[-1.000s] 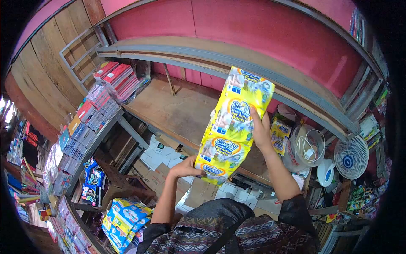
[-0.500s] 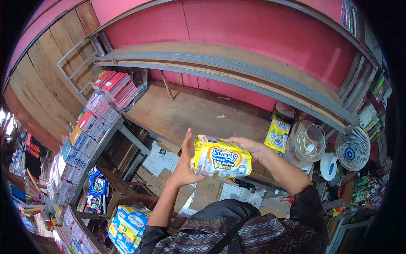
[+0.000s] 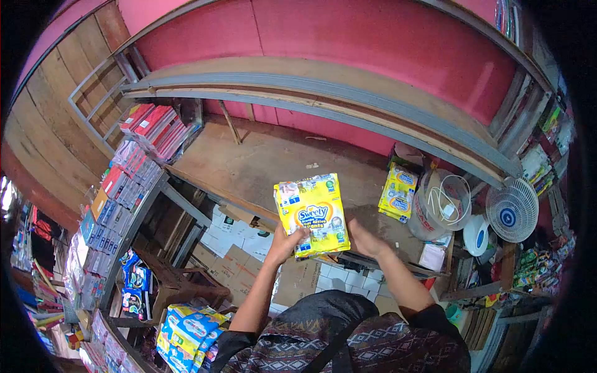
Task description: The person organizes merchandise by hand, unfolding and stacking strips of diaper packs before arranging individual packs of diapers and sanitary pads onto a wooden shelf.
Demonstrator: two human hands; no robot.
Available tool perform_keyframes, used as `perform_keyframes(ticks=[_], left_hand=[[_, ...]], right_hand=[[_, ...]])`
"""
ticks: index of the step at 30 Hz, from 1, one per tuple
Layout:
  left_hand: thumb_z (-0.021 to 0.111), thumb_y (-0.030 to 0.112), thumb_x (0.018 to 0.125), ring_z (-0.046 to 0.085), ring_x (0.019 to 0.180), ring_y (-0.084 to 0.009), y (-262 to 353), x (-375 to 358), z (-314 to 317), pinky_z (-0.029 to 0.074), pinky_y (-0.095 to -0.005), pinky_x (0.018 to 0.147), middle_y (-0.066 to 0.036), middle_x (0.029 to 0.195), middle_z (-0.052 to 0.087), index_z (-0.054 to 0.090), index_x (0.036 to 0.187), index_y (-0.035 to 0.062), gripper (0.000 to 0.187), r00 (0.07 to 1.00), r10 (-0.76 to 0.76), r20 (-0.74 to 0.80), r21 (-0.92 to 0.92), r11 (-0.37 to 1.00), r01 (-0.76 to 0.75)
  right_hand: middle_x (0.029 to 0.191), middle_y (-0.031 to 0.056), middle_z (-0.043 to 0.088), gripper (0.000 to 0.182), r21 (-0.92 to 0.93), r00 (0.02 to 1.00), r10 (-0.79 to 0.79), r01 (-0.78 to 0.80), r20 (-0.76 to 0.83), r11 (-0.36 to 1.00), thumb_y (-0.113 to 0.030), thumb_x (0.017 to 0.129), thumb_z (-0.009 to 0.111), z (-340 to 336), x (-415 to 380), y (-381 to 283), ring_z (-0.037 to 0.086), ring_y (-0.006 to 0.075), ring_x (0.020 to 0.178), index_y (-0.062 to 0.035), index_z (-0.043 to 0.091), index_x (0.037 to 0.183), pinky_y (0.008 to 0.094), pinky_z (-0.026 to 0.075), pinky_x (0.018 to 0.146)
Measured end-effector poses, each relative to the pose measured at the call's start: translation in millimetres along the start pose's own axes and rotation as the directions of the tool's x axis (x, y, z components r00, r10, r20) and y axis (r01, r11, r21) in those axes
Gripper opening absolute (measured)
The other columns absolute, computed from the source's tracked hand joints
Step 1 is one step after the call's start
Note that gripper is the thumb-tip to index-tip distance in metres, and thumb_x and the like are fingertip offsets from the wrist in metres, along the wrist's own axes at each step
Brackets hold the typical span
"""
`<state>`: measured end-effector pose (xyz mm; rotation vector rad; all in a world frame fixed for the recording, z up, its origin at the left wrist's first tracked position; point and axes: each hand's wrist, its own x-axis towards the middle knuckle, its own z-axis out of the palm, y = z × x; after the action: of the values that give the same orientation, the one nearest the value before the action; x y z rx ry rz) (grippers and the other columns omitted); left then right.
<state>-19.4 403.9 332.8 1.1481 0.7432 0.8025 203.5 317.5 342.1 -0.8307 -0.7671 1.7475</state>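
A yellow pack of Sweety diaper pants [image 3: 316,214] is held up before me, its printed front facing me. My left hand [image 3: 286,246] grips its lower left corner, thumb over the front and the other fingers hidden behind. Just off the pack's right edge is my right hand [image 3: 367,240], with its fingers stretched out and nothing visible in it. Beyond the pack lies a wooden lower shelf [image 3: 261,155]. More yellow diaper packs [image 3: 398,191] stand at that shelf's right end.
An upper shelf [image 3: 298,84] with a metal edge spans the back. Red packages [image 3: 155,127] and stacked boxes [image 3: 121,205] line the left. A clear tub [image 3: 435,211] with a white cable and a fan [image 3: 511,210] are at right. Blue-yellow packs [image 3: 189,336] sit low left.
The diaper pack has turned from lying sideways to upright, front towards me. My right hand has come off its far side and moved down to its right edge. The view has shifted slightly.
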Motion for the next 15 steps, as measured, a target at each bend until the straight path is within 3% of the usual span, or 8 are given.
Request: perform_keyframes(ticks=[1,3,4,7,9,11,12,15], left_hand=[[0.07,0.011,0.079,0.064,0.101,-0.0209,-7,1,1,0.053,-0.0348,0.087,-0.016,0.117,0.063,0.044,0.127,-0.0048,0.056,0.999,-0.04,0.0,-0.017,0.999,0.04],[0.069,0.01,0.081,0.062,0.105,-0.022,-30,6,-2,0.05,-0.0356,0.092,-0.015,0.121,0.061,0.041,0.132,-0.0042,0.061,0.987,-0.122,0.102,-0.095,0.987,0.132],[0.069,0.011,0.081,0.061,0.107,-0.0223,-36,6,0,0.049,-0.0357,0.093,-0.015,0.122,0.06,0.04,0.133,-0.0042,0.062,0.982,-0.122,0.146,-0.138,0.98,0.142],[0.069,0.013,0.082,0.059,0.112,-0.0239,-51,8,9,0.047,-0.037,0.098,-0.015,0.126,0.059,0.04,0.135,-0.0044,0.063,0.95,-0.208,0.233,-0.174,0.952,0.251],[0.069,0.014,0.083,0.06,0.112,-0.0246,-62,13,17,0.047,-0.0372,0.098,-0.015,0.126,0.059,0.042,0.134,-0.0045,0.061,0.919,-0.305,0.25,-0.224,0.905,0.361],[0.062,0.012,0.085,0.061,0.11,-0.0262,-61,16,27,0.05,-0.0383,0.096,-0.014,0.126,0.059,0.043,0.135,-0.0014,0.055,0.916,-0.312,0.253,-0.233,0.899,0.371],[0.061,0.012,0.085,0.061,0.11,-0.0263,-64,20,29,0.05,-0.0384,0.095,-0.014,0.125,0.059,0.044,0.134,-0.0016,0.053,0.909,-0.322,0.265,-0.261,0.883,0.389],[0.062,0.012,0.084,0.062,0.107,-0.0266,-73,39,38,0.051,-0.0387,0.093,-0.014,0.121,0.061,0.049,0.129,-0.0023,0.048,0.89,-0.356,0.286,-0.261,0.865,0.43]], right_hand=[[0.143,0.0104,0.045,0.075,-0.232,0.999,0.027,-0.033,-0.031,0.972,-0.049,0.093,0.057,-6,-2,6,0.049,0.0186,0.124,-0.005,0.03,0.147,0.0337,0.041,0.102],[0.139,0.0102,0.05,0.073,-0.64,0.992,0.057,-0.114,-0.109,0.76,-0.034,0.091,0.068,-4,-3,13,0.054,0.0187,0.118,-0.0036,0.031,0.146,0.0332,0.044,0.099],[0.129,0.0114,0.058,0.07,-0.483,0.972,0.02,-0.133,-0.232,0.865,-0.02,0.083,0.076,-6,-3,21,0.059,0.0185,0.109,-0.0004,0.038,0.139,0.0337,0.048,0.094],[0.123,0.0142,0.06,0.065,-0.456,0.885,-0.275,0.082,-0.375,0.886,-0.023,0.082,0.076,-11,-9,27,0.059,0.019,0.107,0.0013,0.043,0.133,0.0328,0.049,0.092],[0.122,0.0169,0.059,0.068,-0.483,0.868,-0.282,0.056,-0.409,0.874,-0.026,0.08,0.078,-17,-14,28,0.059,0.0224,0.108,0.0026,0.043,0.131,0.033,0.049,0.091],[0.125,0.0187,0.057,0.073,-0.539,0.856,-0.28,0.002,-0.434,0.843,-0.029,0.079,0.079,-30,-16,36,0.059,0.0241,0.11,0.0052,0.041,0.132,0.0338,0.049,0.092],[0.124,0.0207,0.057,0.078,-0.599,0.756,-0.302,-0.147,-0.582,0.787,-0.035,0.078,0.08,-28,-21,38,0.058,0.0253,0.11,0.0094,0.041,0.129,0.0343,0.048,0.093],[0.124,0.0232,0.056,0.084,-0.537,0.682,-0.324,-0.118,-0.655,0.836,-0.038,0.078,0.079,-30,-33,35,0.058,0.0256,0.111,0.0139,0.038,0.131,0.0344,0.047,0.096]])
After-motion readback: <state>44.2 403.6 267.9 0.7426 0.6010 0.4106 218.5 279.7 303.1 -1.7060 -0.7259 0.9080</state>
